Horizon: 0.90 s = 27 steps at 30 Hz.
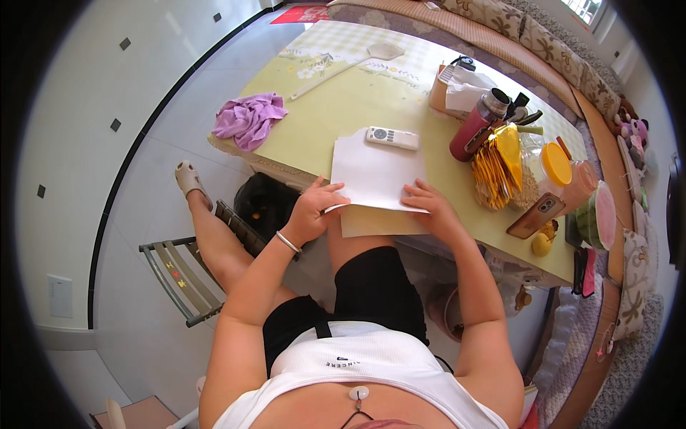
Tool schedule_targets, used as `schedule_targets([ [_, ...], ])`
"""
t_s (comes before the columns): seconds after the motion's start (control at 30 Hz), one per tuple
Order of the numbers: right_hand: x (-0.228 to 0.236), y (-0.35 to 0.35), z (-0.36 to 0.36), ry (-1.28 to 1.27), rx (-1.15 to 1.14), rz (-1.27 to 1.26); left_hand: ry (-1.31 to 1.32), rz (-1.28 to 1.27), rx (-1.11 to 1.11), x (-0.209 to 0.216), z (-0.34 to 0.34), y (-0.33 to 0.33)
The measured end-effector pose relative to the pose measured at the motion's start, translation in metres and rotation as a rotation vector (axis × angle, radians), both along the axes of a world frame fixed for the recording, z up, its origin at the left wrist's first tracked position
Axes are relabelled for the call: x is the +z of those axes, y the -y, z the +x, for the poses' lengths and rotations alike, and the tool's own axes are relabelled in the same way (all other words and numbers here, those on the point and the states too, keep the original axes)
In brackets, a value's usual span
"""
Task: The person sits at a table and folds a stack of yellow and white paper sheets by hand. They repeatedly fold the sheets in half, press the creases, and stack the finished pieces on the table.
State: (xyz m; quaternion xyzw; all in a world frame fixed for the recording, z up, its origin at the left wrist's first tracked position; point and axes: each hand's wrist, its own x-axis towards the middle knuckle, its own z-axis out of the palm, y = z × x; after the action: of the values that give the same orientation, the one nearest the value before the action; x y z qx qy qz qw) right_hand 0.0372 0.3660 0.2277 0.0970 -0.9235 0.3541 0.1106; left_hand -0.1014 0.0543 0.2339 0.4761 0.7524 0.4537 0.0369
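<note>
A stack or sheet of white paper lies at the near edge of the table, its near edge reaching the table's rim. My left hand grips its near left corner, fingertips on top. At the near right corner my right hand holds the same paper, fingers laid over the edge. Whether it is one sheet or several I cannot tell. A white remote control rests across the paper's far end. Below the paper hangs a pale yellow flap, either paper or tablecloth.
On the table are a purple cloth, a long-handled fly swatter, a tissue box, a dark red flask, yellow packets, a yellow-lidded jar, a phone and cut watermelon. A folding stool stands left.
</note>
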Motion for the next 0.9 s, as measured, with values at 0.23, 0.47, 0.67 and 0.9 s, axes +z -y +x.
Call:
schedule_targets([
  [0.23, -0.019, -0.006, -0.028, -0.109, -0.303, -0.281, 0.097, 0.126, 0.191, -0.014, -0.010, -0.024],
  [0.47, -0.013, 0.024, -0.026, -0.197, -0.587, 0.004, -0.129, -0.043, 0.624, -0.026, -0.005, -0.037],
  [0.67, -0.016, 0.021, -0.025, -0.237, -0.584, 0.065, 0.030, -0.117, 0.656, -0.039, -0.006, -0.035],
  [0.9, -0.021, 0.022, -0.027, -0.217, -0.599, 0.094, 0.002, -0.066, 0.626, -0.043, -0.009, -0.033],
])
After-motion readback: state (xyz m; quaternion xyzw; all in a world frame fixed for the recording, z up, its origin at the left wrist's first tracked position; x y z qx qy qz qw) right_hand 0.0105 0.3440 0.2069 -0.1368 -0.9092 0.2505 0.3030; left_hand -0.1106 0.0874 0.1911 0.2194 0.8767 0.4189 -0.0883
